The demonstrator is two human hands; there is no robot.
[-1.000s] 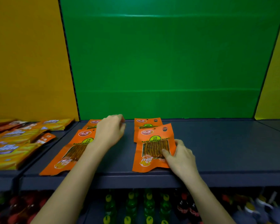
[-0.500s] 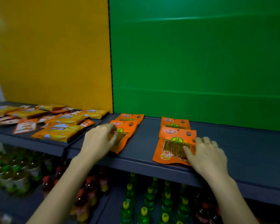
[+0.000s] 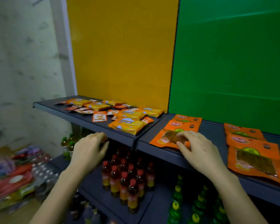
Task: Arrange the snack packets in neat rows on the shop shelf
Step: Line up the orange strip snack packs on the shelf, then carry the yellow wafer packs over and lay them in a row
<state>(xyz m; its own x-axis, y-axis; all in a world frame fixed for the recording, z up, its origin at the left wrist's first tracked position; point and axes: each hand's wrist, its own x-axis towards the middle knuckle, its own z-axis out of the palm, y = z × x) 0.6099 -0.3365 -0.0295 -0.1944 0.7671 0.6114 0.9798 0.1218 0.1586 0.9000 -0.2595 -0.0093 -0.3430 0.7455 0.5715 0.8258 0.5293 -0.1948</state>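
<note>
from my screen the shelf (image 3: 214,130) looks like painted metal, dark grey and matt. the orange packets (image 3: 255,160) are glossy plastic film with clear windows. the yellow packets (image 3: 129,125) shine like foil wrap. the green panel (image 3: 233,62) and yellow panel (image 3: 123,54) are smooth with a faint sheen. the bottles (image 3: 124,177) below look like clear plastic.

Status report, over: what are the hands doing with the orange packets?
Right hand pressing front orange packet. Left hand loosely curled by shelf edge, grip unclear. Nothing blocking; yellow packets jumbled alongside.
</note>
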